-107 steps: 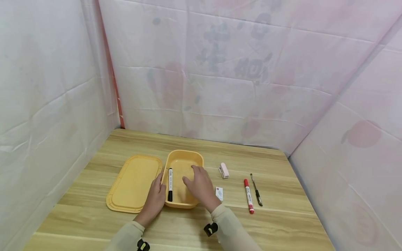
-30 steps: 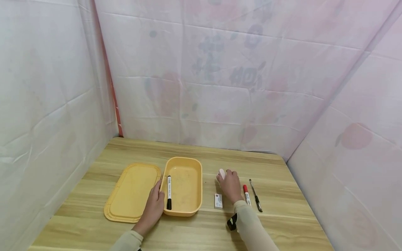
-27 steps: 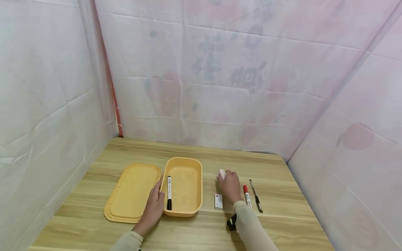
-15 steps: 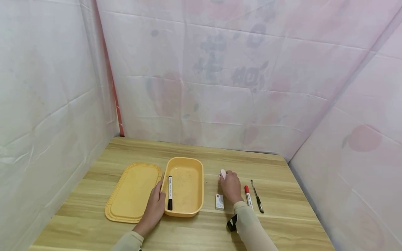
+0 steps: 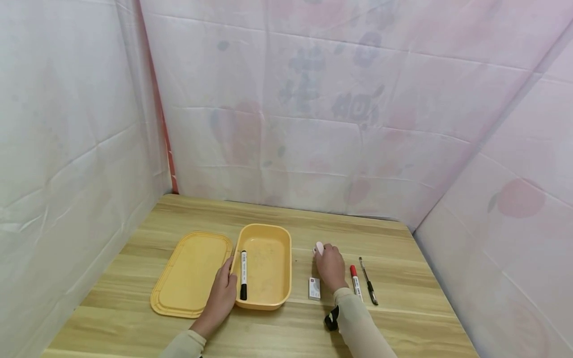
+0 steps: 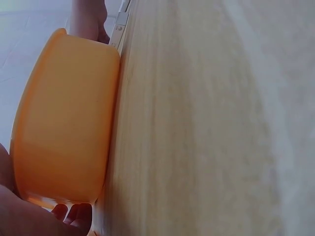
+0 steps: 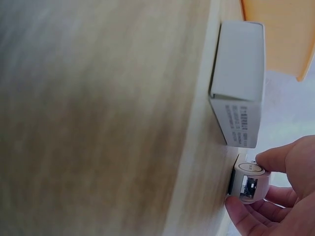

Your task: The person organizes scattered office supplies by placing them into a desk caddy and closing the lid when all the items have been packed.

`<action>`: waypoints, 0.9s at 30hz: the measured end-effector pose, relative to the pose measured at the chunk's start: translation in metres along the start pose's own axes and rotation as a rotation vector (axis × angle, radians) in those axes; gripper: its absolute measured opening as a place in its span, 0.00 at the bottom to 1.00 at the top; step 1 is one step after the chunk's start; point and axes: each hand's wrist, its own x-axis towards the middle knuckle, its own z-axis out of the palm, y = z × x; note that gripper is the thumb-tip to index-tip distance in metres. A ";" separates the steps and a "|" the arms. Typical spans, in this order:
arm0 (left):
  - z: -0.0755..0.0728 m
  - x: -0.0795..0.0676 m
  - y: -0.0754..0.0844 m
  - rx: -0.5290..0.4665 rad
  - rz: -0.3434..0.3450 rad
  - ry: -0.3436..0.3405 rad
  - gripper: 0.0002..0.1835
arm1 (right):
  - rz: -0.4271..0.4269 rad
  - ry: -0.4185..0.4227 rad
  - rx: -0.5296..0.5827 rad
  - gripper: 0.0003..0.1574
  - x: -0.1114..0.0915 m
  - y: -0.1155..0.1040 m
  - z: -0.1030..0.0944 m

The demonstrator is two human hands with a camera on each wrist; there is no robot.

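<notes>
In the head view my left hand (image 5: 221, 288) grips the left side of an open yellow plastic box (image 5: 268, 268). The left wrist view shows its fingertips (image 6: 78, 216) against the box's outer wall. Inside the box, along its left side, lies a black-capped white marker (image 5: 243, 273). To the right, my right hand (image 5: 332, 266) holds a small pale pink stapler (image 5: 320, 247), still low at the tabletop. From the right wrist, the stapler (image 7: 250, 181) sits between thumb and fingers, its end facing the camera.
A yellow lid (image 5: 192, 273) lies flat left of the box. A small white carton (image 5: 314, 288) stands between the box and my right hand. Right of that hand lie a red marker (image 5: 355, 281), partly hidden by the forearm, and a black pen (image 5: 369, 283). Printed sheets hang around the table.
My right hand has gone from above the box to the stapler on the right and taken hold of it. Over the last second both hands stay nearly still, and the head view shifts slightly.
</notes>
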 end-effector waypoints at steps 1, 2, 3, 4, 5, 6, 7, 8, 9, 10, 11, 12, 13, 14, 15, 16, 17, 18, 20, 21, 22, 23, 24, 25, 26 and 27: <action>0.000 0.000 0.000 0.000 0.001 0.001 0.29 | 0.000 0.002 0.000 0.22 0.000 0.000 0.000; 0.000 0.000 0.000 -0.001 0.003 0.002 0.29 | 0.001 0.004 0.001 0.22 0.000 0.000 0.000; 0.001 -0.001 0.000 -0.001 0.003 0.002 0.29 | 0.001 0.004 0.005 0.22 0.000 0.000 -0.001; 0.001 -0.001 0.000 -0.001 0.002 0.003 0.29 | -0.001 0.004 0.006 0.22 0.000 0.000 -0.001; 0.001 -0.001 0.000 -0.002 0.000 0.003 0.29 | -0.002 0.003 0.008 0.21 0.000 0.000 -0.002; 0.001 -0.001 0.000 -0.001 -0.001 0.003 0.29 | -0.002 0.001 0.010 0.21 -0.001 -0.001 -0.002; 0.001 -0.001 0.000 -0.002 -0.001 0.003 0.29 | -0.002 0.001 0.010 0.21 -0.001 -0.001 -0.003; 0.001 -0.002 0.001 -0.003 -0.002 0.003 0.29 | -0.002 0.002 0.012 0.21 -0.001 -0.001 -0.004; 0.001 -0.002 0.001 -0.004 -0.001 0.003 0.29 | -0.001 0.004 0.013 0.21 -0.002 -0.001 -0.004; 0.001 -0.002 0.001 -0.006 -0.003 0.001 0.29 | 0.003 0.004 0.013 0.21 -0.002 -0.002 -0.005; 0.001 -0.003 0.001 -0.005 -0.005 -0.001 0.29 | 0.006 0.005 0.014 0.21 -0.003 -0.002 -0.005; 0.001 -0.003 0.002 -0.006 -0.006 -0.003 0.29 | 0.009 0.006 0.014 0.21 -0.004 -0.003 -0.006; 0.001 -0.004 0.002 -0.006 -0.008 -0.005 0.29 | 0.009 0.007 0.015 0.21 -0.005 -0.003 -0.006; 0.001 -0.004 0.002 -0.004 -0.010 -0.007 0.29 | 0.009 0.008 0.018 0.21 -0.005 -0.003 -0.007; 0.001 -0.005 0.003 -0.004 -0.013 -0.008 0.29 | 0.010 0.007 0.021 0.21 -0.006 -0.004 -0.008; 0.001 -0.005 0.003 -0.002 -0.017 -0.009 0.29 | 0.007 0.007 0.023 0.21 -0.006 -0.005 -0.009; 0.001 -0.006 0.003 0.000 -0.018 -0.010 0.29 | 0.002 0.008 0.027 0.22 -0.006 -0.005 -0.010; 0.001 -0.006 0.003 0.000 -0.019 -0.009 0.29 | -0.002 0.011 0.034 0.22 -0.006 -0.006 -0.011; 0.001 -0.006 0.003 0.000 -0.021 -0.008 0.29 | -0.017 0.021 0.046 0.22 -0.006 -0.007 -0.013; 0.001 -0.006 0.003 0.001 -0.022 -0.008 0.29 | -0.024 0.027 0.050 0.22 -0.006 -0.008 -0.014; 0.001 -0.006 0.003 0.002 -0.022 -0.007 0.29 | -0.035 0.035 0.053 0.22 -0.005 -0.008 -0.015; 0.002 -0.006 0.003 0.003 -0.022 -0.006 0.29 | -0.041 0.040 0.056 0.23 -0.005 -0.009 -0.017; 0.002 -0.006 0.003 0.005 -0.021 -0.005 0.29 | -0.048 0.048 0.059 0.22 -0.004 -0.010 -0.018; 0.002 -0.006 0.003 0.005 -0.021 -0.005 0.29 | -0.051 0.052 0.059 0.22 -0.003 -0.011 -0.019; 0.002 -0.006 0.003 0.007 -0.020 -0.005 0.29 | -0.052 0.055 0.061 0.23 -0.003 -0.012 -0.020; 0.002 -0.005 0.003 0.006 -0.020 -0.005 0.29 | -0.053 0.058 0.063 0.23 -0.002 -0.013 -0.021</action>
